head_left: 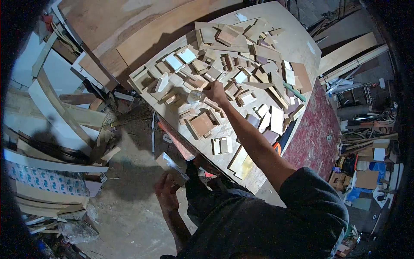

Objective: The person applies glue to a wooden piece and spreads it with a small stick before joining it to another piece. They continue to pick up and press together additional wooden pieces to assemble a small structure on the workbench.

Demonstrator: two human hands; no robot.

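My left hand (167,190) holds a small flat wooden piece (166,162) low beside the table's near edge. A white streak, like glue, runs across its face. My right hand (214,91) reaches over the worktable with its fingers closed; what they grip, if anything, is hidden. Just left of those fingers is a clear, rounded container (195,97). Around it lie small wooden assemblies, among them a brown-panelled frame (202,124) and a pale slotted block (222,146).
The worktable (308,47) bears several wood offcuts and a green strip (294,92). An orange-handled tool (277,148) lies by its near edge. Curved boards (60,110) stand at the left. Boxes and scraps (366,179) crowd the right. A large plywood panel (142,39) leans behind.
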